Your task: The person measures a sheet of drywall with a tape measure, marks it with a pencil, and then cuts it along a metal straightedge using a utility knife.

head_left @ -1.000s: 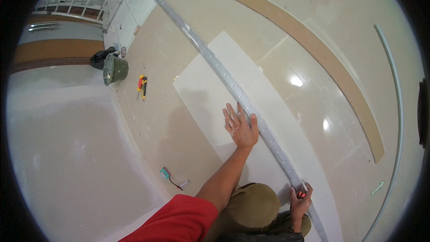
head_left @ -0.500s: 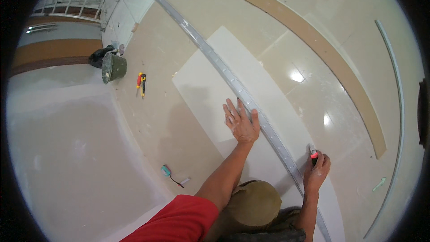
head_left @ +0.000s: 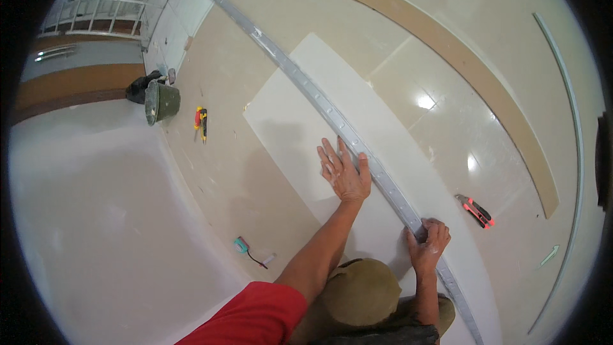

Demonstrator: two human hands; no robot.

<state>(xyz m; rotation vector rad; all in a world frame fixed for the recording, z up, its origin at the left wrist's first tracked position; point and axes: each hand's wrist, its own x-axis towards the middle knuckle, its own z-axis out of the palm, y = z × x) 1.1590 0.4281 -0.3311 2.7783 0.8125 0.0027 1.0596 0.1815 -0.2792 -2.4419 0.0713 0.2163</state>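
A long grey metal profile (head_left: 317, 98), with holes along it, lies slantwise across a white board (head_left: 284, 105) on the floor. My left hand (head_left: 346, 174) is spread flat on the board, its thumb and fingertips reaching the profile's edge. Further down the strip, my right hand (head_left: 429, 243) grips the profile, fingers over its far side and thumb on its near side. A red-and-black utility knife (head_left: 476, 211) rests on the tiles just beyond the board, to the right of that hand.
A brown strip (head_left: 472, 64) and a thin pale rod (head_left: 570, 96) lie at right. On the left are a screwdriver (head_left: 196, 120), a yellow-and-black cutter (head_left: 204, 124), a small teal-and-black device (head_left: 241, 245) and a dark bucket (head_left: 167, 101). A ladder (head_left: 105, 16) stands at upper left.
My right hand has let go of the utility knife, leaving it on the floor, and has moved left onto the metal profile. My left hand stays in place.
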